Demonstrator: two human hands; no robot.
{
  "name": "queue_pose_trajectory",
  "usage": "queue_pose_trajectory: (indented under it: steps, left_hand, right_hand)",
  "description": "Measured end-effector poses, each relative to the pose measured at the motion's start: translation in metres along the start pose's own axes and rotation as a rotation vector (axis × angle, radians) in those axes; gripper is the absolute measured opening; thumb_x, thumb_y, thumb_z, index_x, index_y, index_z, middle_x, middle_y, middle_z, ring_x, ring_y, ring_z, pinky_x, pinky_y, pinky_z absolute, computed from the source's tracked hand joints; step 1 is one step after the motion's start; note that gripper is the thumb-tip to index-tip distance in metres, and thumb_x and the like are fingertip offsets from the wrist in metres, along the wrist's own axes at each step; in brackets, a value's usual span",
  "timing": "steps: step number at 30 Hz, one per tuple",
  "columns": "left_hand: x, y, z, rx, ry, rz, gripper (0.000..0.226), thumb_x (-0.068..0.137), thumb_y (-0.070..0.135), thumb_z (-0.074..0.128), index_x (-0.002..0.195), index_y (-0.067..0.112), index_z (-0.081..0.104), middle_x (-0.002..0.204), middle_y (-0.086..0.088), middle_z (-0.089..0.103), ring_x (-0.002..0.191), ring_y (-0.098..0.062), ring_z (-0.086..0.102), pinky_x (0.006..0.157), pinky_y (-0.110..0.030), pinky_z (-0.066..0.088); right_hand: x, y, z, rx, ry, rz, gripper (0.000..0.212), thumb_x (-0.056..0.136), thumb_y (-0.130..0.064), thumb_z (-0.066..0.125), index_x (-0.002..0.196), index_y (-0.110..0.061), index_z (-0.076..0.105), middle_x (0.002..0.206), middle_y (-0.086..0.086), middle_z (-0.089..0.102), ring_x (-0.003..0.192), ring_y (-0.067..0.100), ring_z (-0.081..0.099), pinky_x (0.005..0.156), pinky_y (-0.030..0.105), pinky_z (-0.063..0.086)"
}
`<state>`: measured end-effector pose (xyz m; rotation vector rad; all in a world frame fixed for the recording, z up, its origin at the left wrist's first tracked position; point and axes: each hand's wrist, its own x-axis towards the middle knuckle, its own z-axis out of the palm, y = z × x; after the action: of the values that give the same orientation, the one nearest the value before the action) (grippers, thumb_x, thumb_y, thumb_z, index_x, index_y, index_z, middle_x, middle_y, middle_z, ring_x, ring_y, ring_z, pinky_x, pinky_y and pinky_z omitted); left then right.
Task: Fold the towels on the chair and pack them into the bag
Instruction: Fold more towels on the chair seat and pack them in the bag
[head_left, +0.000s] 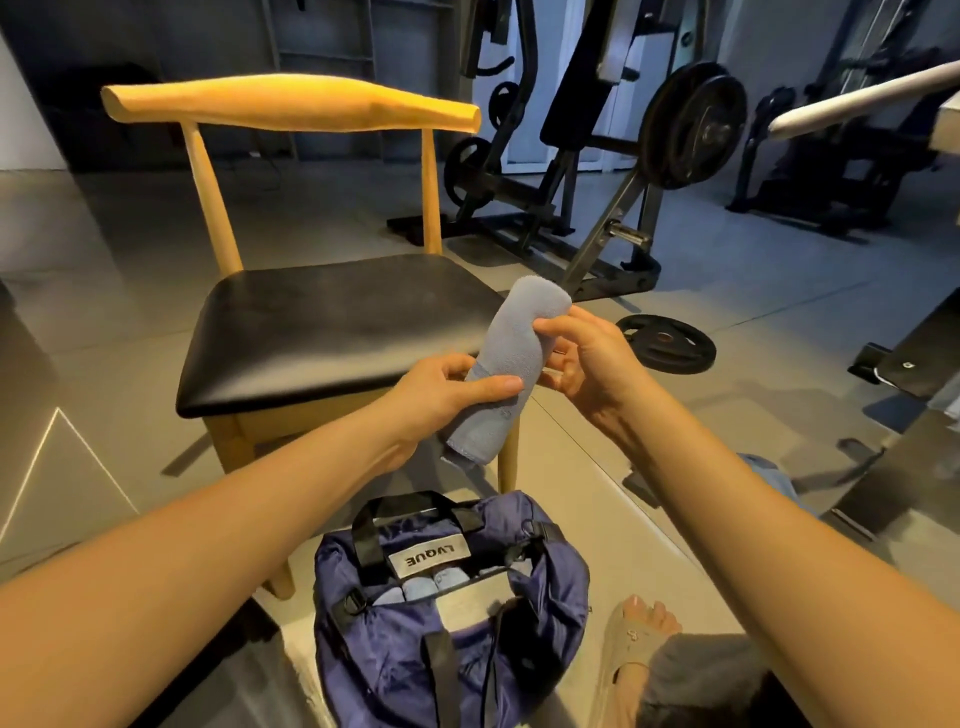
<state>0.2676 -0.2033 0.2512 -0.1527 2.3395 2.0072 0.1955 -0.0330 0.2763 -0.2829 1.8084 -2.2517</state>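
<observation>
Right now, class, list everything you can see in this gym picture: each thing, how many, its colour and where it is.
rolled towel: one, pale blue-grey, held above the chair's front right corner
packed towels: at least two, pale blue, inside the open bag
bag: one, navy with black straps, on the floor in front of the chair
chair: one, light wood with black seat, centre left
weight plate: one, black, flat on the floor right of the chair
weight machine: one, black, behind the chair
foot: one, in a beige sandal, right of the bag
left hand: grips the towel's lower half
right hand: holds the towel's upper half
</observation>
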Motion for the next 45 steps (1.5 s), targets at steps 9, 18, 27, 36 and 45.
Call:
queue_pose_trajectory:
  steps: [9, 18, 27, 36, 45]
  left_hand:
    - [0.015, -0.052, 0.005, -0.004, -0.099, -0.192, 0.021, 0.091, 0.011, 0.073, 0.113, 0.012, 0.073, 0.108, -0.005, 0.079, 0.099, -0.021, 0.075, 0.084, -0.032, 0.058]
    - [0.045, -0.180, 0.028, -0.099, -0.039, -0.386, 0.018, 0.093, 0.005, 0.070, 0.107, 0.015, 0.073, 0.098, 0.000, 0.079, 0.092, -0.020, 0.073, 0.082, -0.034, 0.055]
    - [0.085, -0.260, 0.011, 0.287, -0.221, -0.431, 0.016, 0.085, 0.016, 0.081, 0.094, 0.013, 0.068, 0.081, 0.000, 0.076, 0.081, -0.014, 0.073, 0.077, -0.033, 0.055]
    - [0.150, -0.322, -0.008, 1.172, -0.237, 0.235, 0.048, 0.083, 0.061, 0.067, 0.117, 0.028, 0.070, 0.107, 0.002, 0.062, 0.102, -0.021, 0.053, 0.083, -0.037, 0.037]
    - [0.154, -0.338, -0.020, 1.271, -0.509, 0.304, 0.064, 0.076, 0.066, 0.067, 0.124, 0.024, 0.061, 0.108, 0.004, 0.066, 0.103, -0.020, 0.059, 0.101, -0.042, 0.043]
  right_hand:
    - [0.021, 0.061, -0.006, -0.095, 0.045, 0.154, 0.019, 0.093, -0.012, 0.068, 0.112, -0.011, 0.066, 0.112, 0.013, 0.070, 0.105, 0.028, 0.069, 0.092, 0.044, 0.059]
    - [0.021, 0.192, -0.032, -0.151, 0.082, 0.385, 0.030, 0.091, -0.019, 0.074, 0.119, -0.009, 0.068, 0.103, 0.008, 0.075, 0.082, 0.019, 0.072, 0.054, 0.024, 0.054]
    - [0.000, 0.287, -0.069, -0.402, -0.025, 0.485, 0.033, 0.088, -0.003, 0.074, 0.117, -0.014, 0.066, 0.114, 0.000, 0.071, 0.098, 0.016, 0.069, 0.073, 0.021, 0.054]
    - [-0.014, 0.311, -0.093, -0.661, -0.213, 0.684, 0.032, 0.092, -0.002, 0.066, 0.121, -0.015, 0.068, 0.108, 0.000, 0.069, 0.090, 0.014, 0.065, 0.061, 0.017, 0.047]
    - [-0.008, 0.325, -0.095, -0.823, -0.195, 0.724, 0.034, 0.084, -0.005, 0.072, 0.113, -0.015, 0.058, 0.110, 0.008, 0.063, 0.102, 0.030, 0.063, 0.080, 0.037, 0.052]
